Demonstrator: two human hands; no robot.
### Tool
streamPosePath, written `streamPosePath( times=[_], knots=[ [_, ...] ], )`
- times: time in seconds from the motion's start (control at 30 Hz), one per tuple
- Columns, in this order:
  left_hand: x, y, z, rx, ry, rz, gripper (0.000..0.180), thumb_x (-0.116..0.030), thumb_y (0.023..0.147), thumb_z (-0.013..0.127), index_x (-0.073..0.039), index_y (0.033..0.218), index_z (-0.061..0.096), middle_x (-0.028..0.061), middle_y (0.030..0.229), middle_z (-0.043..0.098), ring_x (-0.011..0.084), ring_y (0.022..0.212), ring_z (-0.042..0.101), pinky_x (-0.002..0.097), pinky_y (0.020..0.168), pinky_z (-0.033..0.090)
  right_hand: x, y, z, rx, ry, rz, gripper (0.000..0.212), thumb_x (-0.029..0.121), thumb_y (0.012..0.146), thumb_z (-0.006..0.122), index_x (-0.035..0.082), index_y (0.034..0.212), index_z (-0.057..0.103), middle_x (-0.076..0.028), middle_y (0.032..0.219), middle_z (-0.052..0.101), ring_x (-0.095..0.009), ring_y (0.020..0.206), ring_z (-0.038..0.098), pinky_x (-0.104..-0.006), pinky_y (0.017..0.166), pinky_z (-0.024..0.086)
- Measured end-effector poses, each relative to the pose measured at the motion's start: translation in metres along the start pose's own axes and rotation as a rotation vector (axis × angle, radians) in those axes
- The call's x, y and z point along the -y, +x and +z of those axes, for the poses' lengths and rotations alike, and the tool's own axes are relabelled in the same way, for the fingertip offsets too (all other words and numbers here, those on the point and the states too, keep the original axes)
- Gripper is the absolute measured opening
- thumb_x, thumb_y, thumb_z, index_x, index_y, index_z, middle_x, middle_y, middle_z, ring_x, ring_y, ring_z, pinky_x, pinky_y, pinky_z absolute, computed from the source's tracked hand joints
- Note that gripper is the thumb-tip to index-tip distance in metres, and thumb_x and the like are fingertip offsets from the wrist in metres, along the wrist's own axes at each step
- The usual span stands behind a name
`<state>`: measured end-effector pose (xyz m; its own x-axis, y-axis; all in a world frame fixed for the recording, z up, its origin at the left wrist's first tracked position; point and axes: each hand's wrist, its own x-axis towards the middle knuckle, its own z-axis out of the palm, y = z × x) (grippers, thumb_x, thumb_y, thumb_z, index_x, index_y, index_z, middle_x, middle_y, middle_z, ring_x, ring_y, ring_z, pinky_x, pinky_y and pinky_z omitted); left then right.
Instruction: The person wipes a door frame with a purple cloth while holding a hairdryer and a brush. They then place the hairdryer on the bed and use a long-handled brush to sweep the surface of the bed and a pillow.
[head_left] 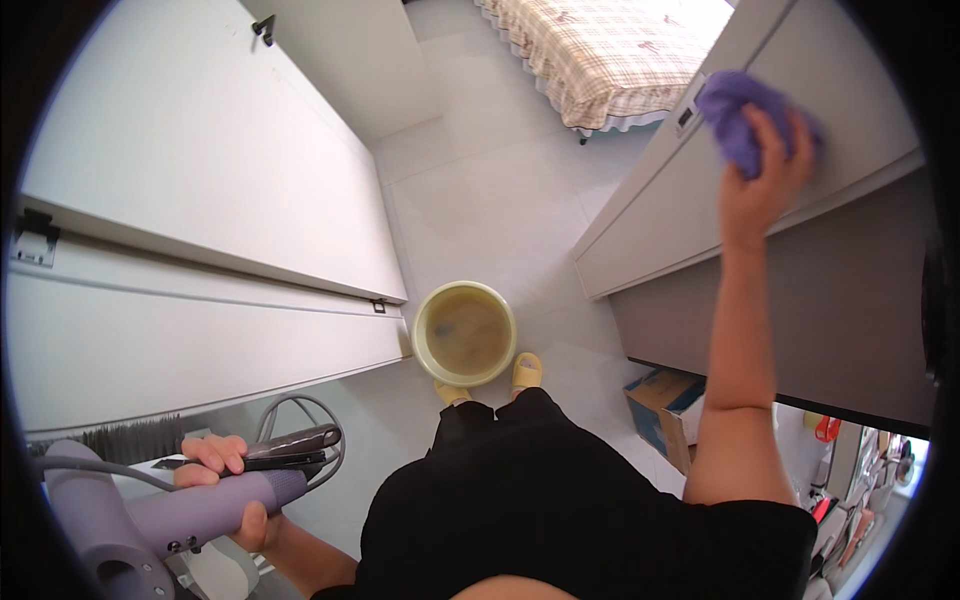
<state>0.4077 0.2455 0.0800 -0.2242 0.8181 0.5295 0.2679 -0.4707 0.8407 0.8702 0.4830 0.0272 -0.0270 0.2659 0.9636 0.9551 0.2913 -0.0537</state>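
Observation:
My right hand (770, 185), arm stretched out, presses a crumpled purple cloth (742, 115) against a white door panel (850, 75) at the right; the fingers are slightly blurred. At the lower left, my left hand (228, 480) is closed around a lilac hair dryer (205, 510). Its fingers also pin a slim black tool (290, 452) with a rounded, glossy end along the dryer's top; I cannot make out its exact kind. A grey cord loops around that end. Near my feet stands a pale yellow bucket (423, 355) of cloudy water.
White cabinet doors (190, 150) with black fittings line the left side. A bed (620, 60) with a checked cover lies beyond the floor (475, 190). On the right are a dark brown panel (780, 310), a cardboard box (665, 400) and shelves (850, 480) of small items.

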Motion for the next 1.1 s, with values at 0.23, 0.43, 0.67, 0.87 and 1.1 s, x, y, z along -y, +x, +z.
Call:
streamPosePath(
  times=[0.23, 0.43, 0.67, 0.87, 1.1],
  knots=[
    [0.025, 0.032, 0.08, 0.053, -0.081, -0.076, 0.044, -0.024, 0.057, 0.063, -0.012, 0.092, 0.04, 0.0061, 0.087, 0.032, 0.0153, 0.076, 0.035, 0.0301, 0.077, 0.032, -0.058, 0.001, -0.005, 0.595, -0.796, -0.173, 0.046, 0.017, 0.071, 0.06, 0.023, 0.115, 0.05, 0.0, 0.13, 0.039, -0.019, 0.122, 0.031, -0.0463, 0.096, 0.028],
    [0.036, 0.034, 0.105, 0.011, -0.206, -0.199, 0.044, -0.023, 0.055, 0.065, -0.011, 0.088, 0.038, 0.006, 0.087, 0.032, 0.0142, 0.076, 0.035, 0.029, 0.076, 0.032, -0.087, -0.167, 0.002, 1.332, -0.4, -0.57, 0.034, 0.021, 0.076, 0.052, 0.0, 0.101, 0.06, -0.012, 0.125, 0.043, -0.025, 0.119, 0.036, -0.0389, 0.104, 0.02],
    [0.037, 0.035, 0.126, 0.008, -0.261, -0.235, 0.047, -0.022, 0.056, 0.065, -0.01, 0.092, 0.037, 0.0056, 0.088, 0.032, 0.0147, 0.076, 0.037, 0.0302, 0.076, 0.034, -0.083, -0.169, 0.004, 1.255, -0.281, -0.561, 0.031, 0.02, 0.071, 0.051, 0.001, 0.091, 0.064, -0.013, 0.118, 0.05, -0.023, 0.12, 0.036, -0.0417, 0.105, 0.015],
    [0.031, 0.038, 0.138, 0.079, -0.271, -0.202, 0.047, -0.021, 0.057, 0.066, -0.01, 0.092, 0.037, 0.0054, 0.088, 0.032, 0.015, 0.078, 0.036, 0.0307, 0.079, 0.033, -0.082, -0.166, 0.003, 1.056, -0.266, -0.561, 0.018, 0.014, 0.071, 0.05, 0.003, 0.08, 0.061, -0.013, 0.115, 0.053, -0.025, 0.121, 0.036, -0.0432, 0.105, 0.016],
    [0.04, 0.045, 0.177, 0.191, -0.338, -0.251, 0.049, -0.019, 0.055, 0.067, -0.01, 0.094, 0.039, 0.0047, 0.088, 0.035, 0.0147, 0.076, 0.039, 0.03, 0.077, 0.034, -0.082, -0.173, 0.0, 0.963, -0.236, -0.549, 0.018, 0.015, 0.07, 0.05, 0.003, 0.079, 0.061, -0.011, 0.112, 0.054, -0.024, 0.117, 0.04, -0.0429, 0.102, 0.021]
  ],
)
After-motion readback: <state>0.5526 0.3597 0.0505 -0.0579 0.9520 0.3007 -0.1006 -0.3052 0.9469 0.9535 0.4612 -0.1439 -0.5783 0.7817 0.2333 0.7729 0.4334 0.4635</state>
